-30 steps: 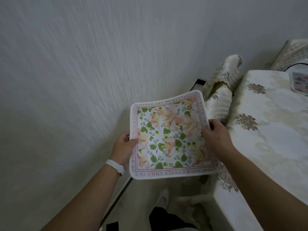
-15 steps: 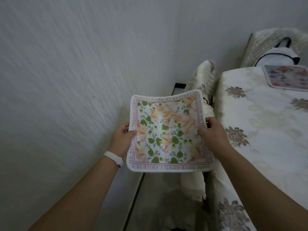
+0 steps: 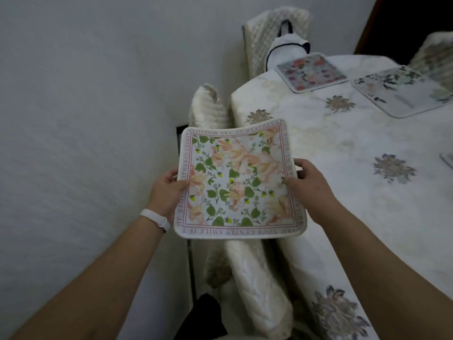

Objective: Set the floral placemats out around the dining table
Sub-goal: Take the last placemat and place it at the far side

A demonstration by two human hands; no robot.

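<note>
currently we grip the placemat (image 3: 239, 182) by both side edges, left hand (image 3: 166, 192) and right hand (image 3: 310, 185) fingers closed on it; it sags and, we judge, may catch the table (image 3: 343, 153) edge.

Counting placemats, chairs and hands at the table

Three full floral placemats are showing: a peach-and-green placemat (image 3: 239, 182) sitting between the left hand (image 3: 166, 191) and right hand (image 3: 310, 185), plus a pink placemat (image 3: 311, 71) and a pale placemat (image 3: 402, 90) lying far beyond the right hand on one dining table (image 3: 355, 148). Three covered chairs are standing around it. One wristband (image 3: 155, 219) is circling the left wrist.
</note>
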